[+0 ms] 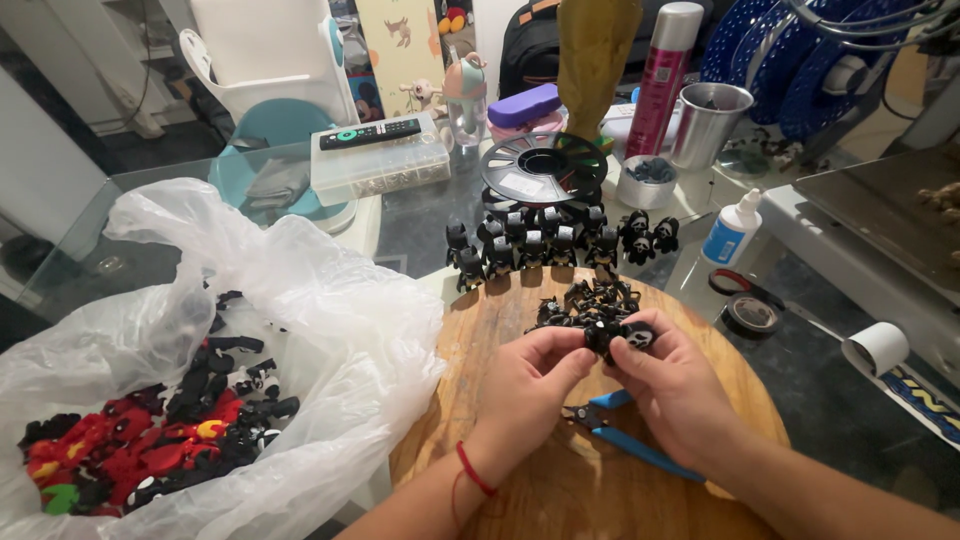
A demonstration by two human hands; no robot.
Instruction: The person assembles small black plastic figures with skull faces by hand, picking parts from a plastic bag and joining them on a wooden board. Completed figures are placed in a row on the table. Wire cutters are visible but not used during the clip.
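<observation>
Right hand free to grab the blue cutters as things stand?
Probably not at once: the right hand and left hand both pinch a small black figure. The blue cutters lie unblocked just beneath them.

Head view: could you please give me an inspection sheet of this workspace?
Surface: round wooden board on a glass table.
Job's things: small black figure held by left hand and right hand; loose pile; standing rows.
Clutter: blue cutters, plastic bag of red and black parts, empty spool, glue bottle, tape rolls.
Grippers: both hands pinch the figure.
Cables: nothing seen.
Surroundings: remote, spray can, metal cup.
</observation>
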